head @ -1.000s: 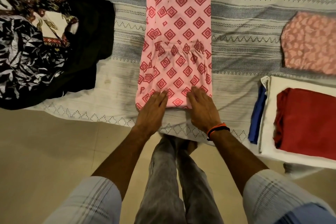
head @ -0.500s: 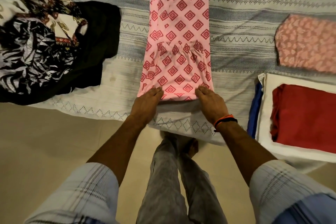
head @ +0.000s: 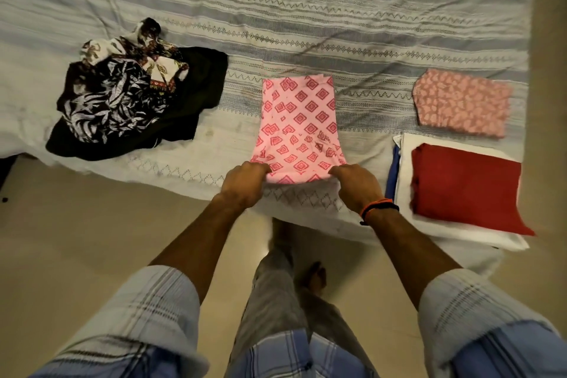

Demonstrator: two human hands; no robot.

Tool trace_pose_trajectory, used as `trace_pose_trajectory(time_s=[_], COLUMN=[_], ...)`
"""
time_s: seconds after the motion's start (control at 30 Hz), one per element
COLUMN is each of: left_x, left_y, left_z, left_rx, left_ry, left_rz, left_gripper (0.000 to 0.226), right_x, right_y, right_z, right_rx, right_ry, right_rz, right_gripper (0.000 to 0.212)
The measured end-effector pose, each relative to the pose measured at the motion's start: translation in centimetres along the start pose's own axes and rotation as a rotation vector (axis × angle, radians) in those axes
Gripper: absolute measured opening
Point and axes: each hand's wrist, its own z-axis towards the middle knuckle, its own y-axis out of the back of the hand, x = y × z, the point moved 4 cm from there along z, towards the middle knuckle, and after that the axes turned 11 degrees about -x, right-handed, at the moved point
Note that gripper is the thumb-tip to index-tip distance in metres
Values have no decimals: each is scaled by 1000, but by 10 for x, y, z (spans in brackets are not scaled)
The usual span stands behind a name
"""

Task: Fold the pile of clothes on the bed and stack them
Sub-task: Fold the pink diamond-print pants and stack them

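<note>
two corners of the pink garment [head: 302, 129], laid at the bed's [head: 337, 24] near edge, are pinched by the left hand [head: 244, 182] and right hand [head: 357, 186]; the unfolded pile [head: 129, 104] is kept toward the left edge.

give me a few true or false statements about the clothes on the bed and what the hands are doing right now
1. Both hands grip the near edge of the pink diamond-print cloth. True: the left hand and right hand curl on it.
2. The red cloth lies on a white folded cloth. True.
3. The dark unfolded pile sits right of the pink cloth. False: it sits left.
4. The right wrist is bare. False: it wears an orange and black band.
</note>
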Motion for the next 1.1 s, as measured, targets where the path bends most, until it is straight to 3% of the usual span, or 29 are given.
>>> trace_pose_trajectory(time_s=[0.27, 0.4, 0.73, 1.1], left_x=[0, 8, 29, 53], left_y=[17, 31, 56, 46], left_z=[0, 35, 147, 242], left_rx=[-37, -83, -132, -98], left_ry=[39, 79, 222, 226], left_rz=[-102, -177, -381, -363], left_gripper=[36, 32, 25, 34], right_x=[-3, -8, -20, -37], right_y=[23, 39, 65, 56], right_z=[0, 33, 147, 244], right_rx=[-72, -131, -203, -166], right_ry=[-43, -98, -265, -294], right_rz=[129, 178, 261, 288], right_gripper=[39, 31, 32, 27])
